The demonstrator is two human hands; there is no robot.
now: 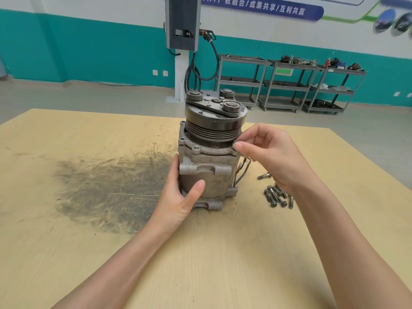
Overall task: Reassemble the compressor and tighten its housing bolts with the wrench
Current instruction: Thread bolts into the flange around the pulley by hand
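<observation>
A grey metal compressor [211, 161] stands upright on the wooden table [89, 241], its black ribbed pulley [215, 126] on top. My left hand [180, 197] grips the lower body from the left, thumb across the front. My right hand [267, 150] pinches the head of a bolt [235, 143] between thumb and forefinger at the right corner of the housing flange, just under the pulley. The bolt's shank is hidden. An empty bolt hole [196, 148] shows on the flange's front left. No wrench is in view.
Several loose bolts [276, 195] lie on the table to the right of the compressor, one more [264, 176] a little behind them. A dark grease stain [107, 186] covers the table to the left. Metal shelf carts [289, 83] and a grey column [182, 23] stand beyond the table.
</observation>
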